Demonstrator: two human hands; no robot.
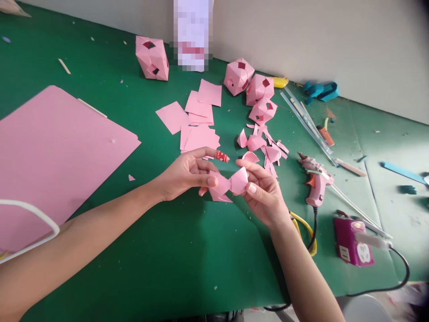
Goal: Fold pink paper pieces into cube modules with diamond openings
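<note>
Between both hands, above the green table (174, 250), I hold a folded pink paper piece (239, 180) shaped like a bow. My left hand (194, 172) pinches its left wing between thumb and fingers; a red patterned band wraps the raised index finger. With thumb and fingertips, my right hand (264, 192) grips the right wing. Just beyond lie pink paper squares (200, 137) in loose stacks. Curved pink paper pieces and strips (272, 153) are heaped beyond my right hand.
Faceted pink paper shapes stand at the back, one (152, 60) left and several right (239, 76). A large pink sheet (67, 147) covers the left. On the right are a glue gun (317, 181), clear glue sticks (308, 125), and a purple power socket (348, 243) with a black cord.
</note>
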